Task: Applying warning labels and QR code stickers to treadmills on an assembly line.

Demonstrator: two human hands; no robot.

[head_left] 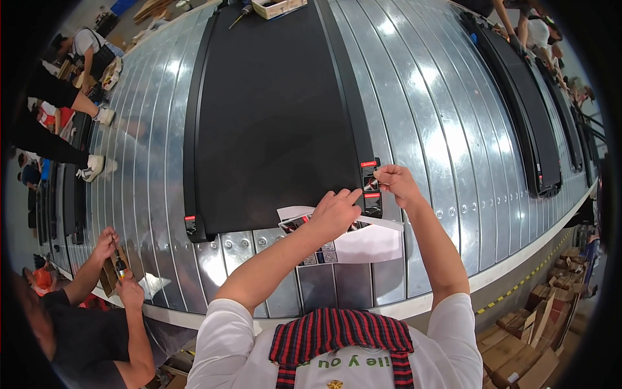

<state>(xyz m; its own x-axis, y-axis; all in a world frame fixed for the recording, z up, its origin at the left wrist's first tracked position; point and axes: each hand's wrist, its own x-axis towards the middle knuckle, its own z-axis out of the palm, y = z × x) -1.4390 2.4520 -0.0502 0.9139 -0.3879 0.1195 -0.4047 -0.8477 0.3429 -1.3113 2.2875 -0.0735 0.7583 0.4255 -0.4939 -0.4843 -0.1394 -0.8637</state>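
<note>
A long black treadmill-like deck (278,110) lies in front of me, with dark side rails. On the near end of its right rail is a black warning label (370,185) with red bands. My right hand (398,185) pinches at this label's right edge, thumb and forefinger together. Close by on the left, my left hand (337,212) is bent, its fingertips reaching to the rail beside the label. Beneath that palm a curled white sticker sheet (372,243) with printed patches hangs over the deck's near edge; the thumb's grip is hidden.
A similar label (190,225) sits on the left rail. The deck rests on a metal slatted conveyor (427,117). At lower left a co-worker's hands (129,290) hold a screwdriver-like tool. Another person stands on the slats at left. More black decks (518,110) lie at right; cardboard boxes (518,350) are stacked below.
</note>
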